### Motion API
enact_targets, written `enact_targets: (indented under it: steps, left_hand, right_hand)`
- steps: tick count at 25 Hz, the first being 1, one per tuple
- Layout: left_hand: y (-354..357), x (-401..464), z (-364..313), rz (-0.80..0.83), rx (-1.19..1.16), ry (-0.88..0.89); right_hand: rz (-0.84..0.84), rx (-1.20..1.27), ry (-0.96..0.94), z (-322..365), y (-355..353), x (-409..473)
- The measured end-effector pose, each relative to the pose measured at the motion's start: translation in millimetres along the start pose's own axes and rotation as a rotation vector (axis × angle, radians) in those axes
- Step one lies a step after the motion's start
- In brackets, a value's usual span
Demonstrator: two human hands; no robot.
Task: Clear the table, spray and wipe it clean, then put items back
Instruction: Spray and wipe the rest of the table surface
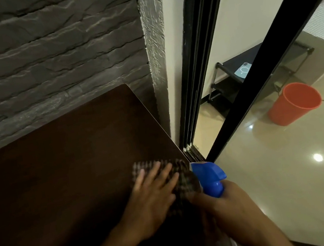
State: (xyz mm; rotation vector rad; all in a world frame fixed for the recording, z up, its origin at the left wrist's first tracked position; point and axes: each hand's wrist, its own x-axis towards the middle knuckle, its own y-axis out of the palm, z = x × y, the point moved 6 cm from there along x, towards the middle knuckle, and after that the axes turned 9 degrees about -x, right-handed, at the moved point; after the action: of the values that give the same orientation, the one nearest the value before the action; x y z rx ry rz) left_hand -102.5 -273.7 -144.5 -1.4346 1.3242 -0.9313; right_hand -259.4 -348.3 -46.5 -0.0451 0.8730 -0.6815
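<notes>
A dark brown wooden table (66, 160) fills the lower left, bare apart from a checked brown cloth (178, 176) near its right edge. My left hand (152, 197) lies flat on the cloth with fingers spread, pressing it on the tabletop. My right hand (223, 202) grips a spray bottle with a blue trigger head (208, 176), held just past the table's right edge beside the cloth. The bottle's body is mostly hidden under my hand.
A grey stone-brick wall (49, 55) runs behind the table. To the right stands a black-framed glass sliding door (208, 72). Beyond the glass I see an orange bucket (295, 102) on the shiny tiled floor and a dark low rack (234, 72).
</notes>
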Motion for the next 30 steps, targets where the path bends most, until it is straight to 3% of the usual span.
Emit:
enact_targets:
  steps: [2,4,6,7,9,11,12,15,18,21,25,28,30]
  left_hand:
    - [-16,19,52,-0.009,0.040,-0.169]
    - [-41,72,96,-0.020,-0.100,-0.440]
    - [-51,119,96,-0.010,-0.163,-0.576]
    - [-47,131,77,-0.003,-0.161,-0.561]
    - [-23,115,20,0.034,-0.135,-0.350]
    - [5,49,-28,0.044,-0.094,-0.095]
    - [12,10,-33,0.035,-0.096,-0.054]
    - [-3,-36,26,-0.018,-0.060,-0.313]
    - [-30,17,63,-0.054,-0.134,-0.658]
    - [-19,67,0,0.004,-0.142,-0.586]
    - [22,-32,-77,-0.004,-0.083,-0.241]
    - [17,-114,-34,-0.016,-0.087,-0.430]
    - [1,-100,0,-0.016,-0.102,-0.640]
  right_hand:
    - [0.013,-0.001,0.011,-6,-2,-3]
    - [0.011,-0.031,0.010,-13,-5,-7]
    - [0.025,-0.033,0.022,-22,-6,-14]
    - [0.030,-0.027,0.027,-26,-7,-18]
    - [0.022,-0.039,0.023,-33,-9,-26]
    - [-0.005,-0.096,-0.002,-40,-13,-34]
    - [-0.005,-0.104,-0.012,-43,-15,-37]
    - [0.039,-0.058,-0.029,-57,-22,-50]
    - [0.080,-0.065,-0.038,-74,-23,-63]
    - [0.082,-0.088,-0.038,-91,-23,-71]
    - [0.119,-0.092,-0.023,-107,-23,-88]
    - [0.131,-0.103,-0.031,-118,-28,-95]
    - [0.150,-0.106,-0.053,-122,-28,-101]
